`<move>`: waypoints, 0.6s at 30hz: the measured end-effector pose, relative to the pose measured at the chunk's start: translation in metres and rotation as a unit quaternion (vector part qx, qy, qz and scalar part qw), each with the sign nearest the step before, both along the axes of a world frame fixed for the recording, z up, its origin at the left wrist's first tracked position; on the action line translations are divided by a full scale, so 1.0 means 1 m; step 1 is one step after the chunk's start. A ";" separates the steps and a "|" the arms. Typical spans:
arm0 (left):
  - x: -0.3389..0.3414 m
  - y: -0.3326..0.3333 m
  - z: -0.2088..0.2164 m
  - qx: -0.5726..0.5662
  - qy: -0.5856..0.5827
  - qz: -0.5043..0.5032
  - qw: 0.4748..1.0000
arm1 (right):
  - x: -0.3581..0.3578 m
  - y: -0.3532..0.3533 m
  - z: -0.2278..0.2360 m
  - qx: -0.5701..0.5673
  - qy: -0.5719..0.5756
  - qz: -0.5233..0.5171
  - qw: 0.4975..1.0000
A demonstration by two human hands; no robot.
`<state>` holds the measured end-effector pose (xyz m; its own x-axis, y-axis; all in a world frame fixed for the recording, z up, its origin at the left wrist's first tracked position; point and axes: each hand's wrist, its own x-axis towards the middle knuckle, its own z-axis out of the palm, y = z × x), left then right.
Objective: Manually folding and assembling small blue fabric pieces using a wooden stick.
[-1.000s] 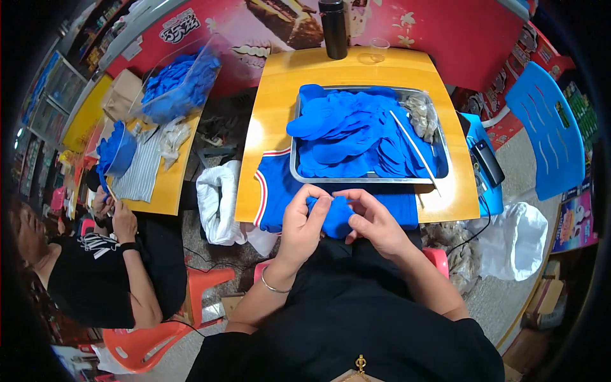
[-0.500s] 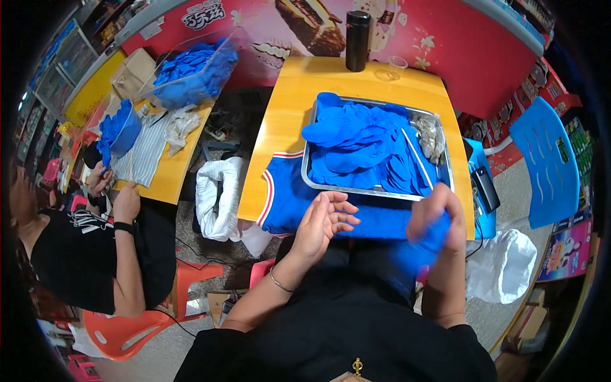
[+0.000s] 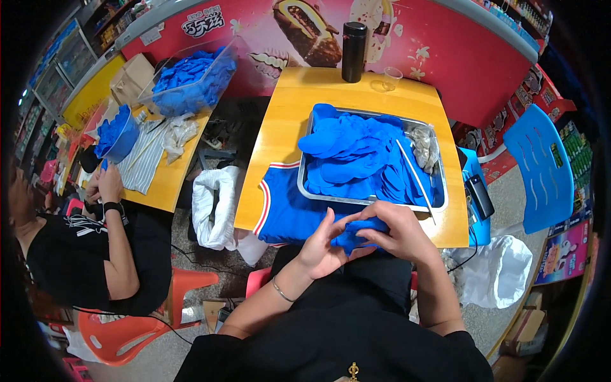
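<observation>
My left hand and my right hand meet at the table's near edge. Both are closed on one small blue fabric piece, partly covered by the fingers. A metal tray just beyond them holds a heap of flat, rounded blue fabric pieces. Against the tray's right side leans a thin white stick, beside a clear plastic bag whose contents I cannot make out. Under the tray's near left corner lies a blue jersey with white and red trim.
A black flask and a clear cup stand at the back of the yellow table. Left of me, a person's hands work beside a blue bowl. A white sack stands between the tables; a blue chair stands right.
My right hand has swung left with the blue piece and met my left hand, which now grips it too. The other person's hands have come together. The view has shifted slightly.
</observation>
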<state>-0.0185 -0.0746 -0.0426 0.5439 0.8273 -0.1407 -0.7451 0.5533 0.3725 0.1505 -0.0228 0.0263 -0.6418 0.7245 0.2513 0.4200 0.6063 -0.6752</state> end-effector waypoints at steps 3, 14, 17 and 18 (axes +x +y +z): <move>0.000 0.004 -0.001 0.027 -0.047 0.015 0.998 | -0.001 -0.001 -0.002 0.039 0.050 -0.061 0.996; 0.006 0.023 -0.011 0.057 0.077 0.157 0.983 | 0.010 -0.015 -0.012 0.012 0.106 -0.088 0.990; 0.008 0.028 -0.003 0.027 0.130 0.191 0.973 | 0.017 -0.018 -0.011 -0.072 0.080 -0.055 0.993; 0.006 0.030 -0.005 0.030 0.130 0.191 0.973 | 0.022 -0.014 -0.015 -0.070 0.081 -0.055 0.993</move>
